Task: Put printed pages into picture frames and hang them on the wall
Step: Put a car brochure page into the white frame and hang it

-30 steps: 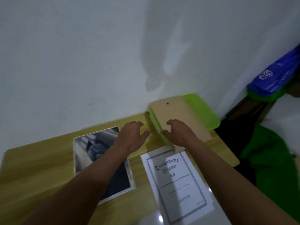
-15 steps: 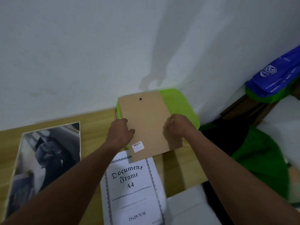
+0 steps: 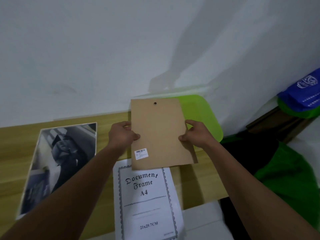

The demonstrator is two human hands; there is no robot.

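A light wooden desk (image 3: pixel 20 135) stands against a plain white wall (image 3: pixel 86 49), with blue and green bags (image 3: pixel 301 99) off to its right. On it lie a black-and-white printed photo page (image 3: pixel 58 163), a white "Document Frame A4" sheet (image 3: pixel 147 201) and a bright green rounded tray (image 3: pixel 202 116) at the back right corner. Above the sheet's top edge, the left hand (image 3: pixel 121 134) and right hand (image 3: pixel 195 134) pinch a brown fibreboard frame backing (image 3: pixel 159 134) by its side edges, fingers (image 3: pixel 183 138) curled around it.

Barcode sticker (image 3: pixel 141 153) text too small, document sheet (image 3: pixel 147 203) bottom cut off, board covering its top
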